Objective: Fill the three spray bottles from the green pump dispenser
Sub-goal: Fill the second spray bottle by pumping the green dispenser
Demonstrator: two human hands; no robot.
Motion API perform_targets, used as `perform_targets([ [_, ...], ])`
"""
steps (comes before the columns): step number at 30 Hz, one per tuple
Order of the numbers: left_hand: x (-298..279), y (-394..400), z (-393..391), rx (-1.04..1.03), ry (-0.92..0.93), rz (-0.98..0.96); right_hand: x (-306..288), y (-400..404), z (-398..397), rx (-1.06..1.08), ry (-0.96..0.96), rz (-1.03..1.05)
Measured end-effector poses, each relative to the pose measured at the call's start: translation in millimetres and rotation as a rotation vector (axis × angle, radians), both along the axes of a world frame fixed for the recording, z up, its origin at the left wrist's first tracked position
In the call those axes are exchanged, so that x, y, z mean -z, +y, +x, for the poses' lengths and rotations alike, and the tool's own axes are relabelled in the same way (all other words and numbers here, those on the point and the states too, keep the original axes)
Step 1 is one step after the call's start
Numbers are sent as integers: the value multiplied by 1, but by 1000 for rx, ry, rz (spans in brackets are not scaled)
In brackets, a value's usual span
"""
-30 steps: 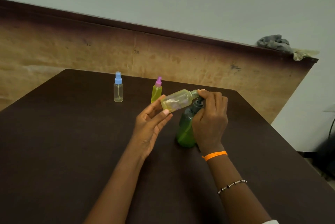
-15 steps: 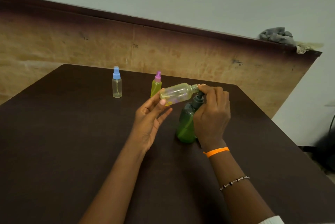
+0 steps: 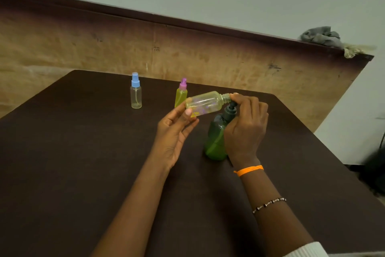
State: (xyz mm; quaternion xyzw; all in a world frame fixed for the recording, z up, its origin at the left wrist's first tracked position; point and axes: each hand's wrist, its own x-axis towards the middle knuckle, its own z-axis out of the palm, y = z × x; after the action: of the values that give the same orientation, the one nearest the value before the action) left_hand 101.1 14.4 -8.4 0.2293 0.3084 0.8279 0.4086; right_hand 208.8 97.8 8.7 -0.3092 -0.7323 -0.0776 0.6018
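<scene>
So the green pump dispenser (image 3: 215, 139) stood upright on the dark brown surface (image 3: 62, 173), a bit right of centre, with its dark pump head up top. The right hand (image 3: 245, 127) was draped over that pump, fingers curled round it, so the grip was clamped on the dispenser's head. The left hand (image 3: 175, 136) held an uncapped clear spray bottle (image 3: 205, 102) tipped almost on its side, threaded neck pointing right and sitting right up against the pump nozzle and the right hand's fingertips. The left grip was a light pinch on the bottle's base end, thumb and a couple of fingers on it, the other fingers stretched out loosely. There was some yellowish liquid inside it, plus something purple I couldn't make out. Further back on the surface stood two more spray bottles, both upright and capped: a clear one with a blue cap (image 3: 136, 91), nearly empty looking, off to the left, and a yellow-green one with a pink cap (image 3: 181, 94) just behind the tipped bottle. An orange wristband (image 3: 249, 170) and a beaded bracelet (image 3: 268, 204) sat on the right arm.
</scene>
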Motion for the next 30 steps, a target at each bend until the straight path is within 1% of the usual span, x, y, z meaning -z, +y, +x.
perform_targets([
  [3, 0, -2, 0, -6, -3, -11, 1, -2, 0, 8, -6, -11],
  [9, -2, -4, 3, -6, -2, -23, -17, 1, 8, 33, -113, 3],
  [13, -1, -2, 2, -14, 8, -23, -7, -1, 3, 26, -47, -9],
  [16, 1, -2, 1, -26, 6, -30, -1, -2, 0, 39, -45, -9],
  [23, -1, -4, 3, -15, 20, -41, -26, 0, 13, 33, -171, 17],
  [25, -1, -3, 2, -18, 30, -36, -28, 3, 12, 8, -142, 8],
  [27, 0, -2, 0, -18, 33, -30, -20, 4, 7, -2, -75, 2],
  [30, 2, -1, -1, -25, 30, -31, -6, 4, 2, 37, -20, 28],
])
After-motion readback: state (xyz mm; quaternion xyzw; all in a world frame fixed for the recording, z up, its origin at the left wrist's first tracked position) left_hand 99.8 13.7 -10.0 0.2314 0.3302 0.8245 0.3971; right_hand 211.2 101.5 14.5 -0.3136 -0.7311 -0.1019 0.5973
